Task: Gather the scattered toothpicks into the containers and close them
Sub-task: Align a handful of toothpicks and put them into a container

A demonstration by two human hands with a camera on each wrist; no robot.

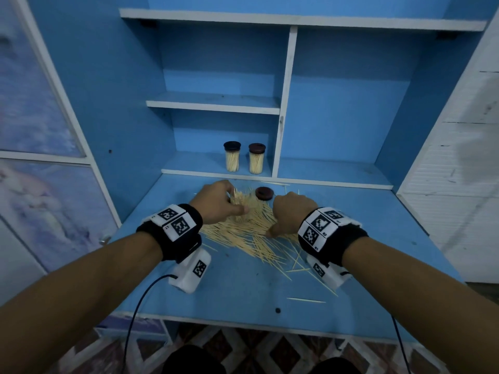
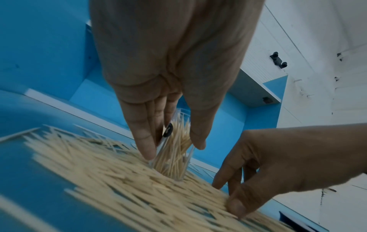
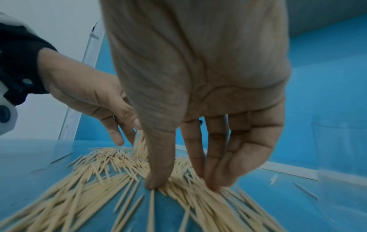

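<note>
A blue desk (image 1: 243, 290) with white edging is standing under a built-in blue shelving unit (image 1: 289, 85) with white-edged boards, and a patterned tile floor (image 1: 270, 352) is showing beneath its front edge; a pale wall panel (image 1: 453, 157) is lying to the right and a cabinet door with a purplish picture (image 1: 40, 109) to the left. A broad heap of scattered toothpicks (image 1: 248, 233) is covering the middle of the desk, with a few strays (image 1: 306, 300) lying apart toward the front edge. In the lowest left shelf compartment two clear containers are standing upright side by side, both filled with toothpicks: one with a dark lid (image 1: 232, 157) and one with a brown lid (image 1: 256, 158). A loose brown lid (image 1: 264, 193) is lying flat on the desk at the far side of the heap. The left hand (image 1: 220, 202) is holding a third clear container (image 2: 174, 150), open-topped and partly filled with toothpicks, its base sitting on the heap; the fingers (image 2: 145, 141) and thumb are clamped around its sides. The right hand (image 1: 291, 214) is reaching down into the heap just beside it, thumb and fingers (image 3: 216, 164) drawn toward each other and pressing on a bunch of toothpicks against the desk.
</note>
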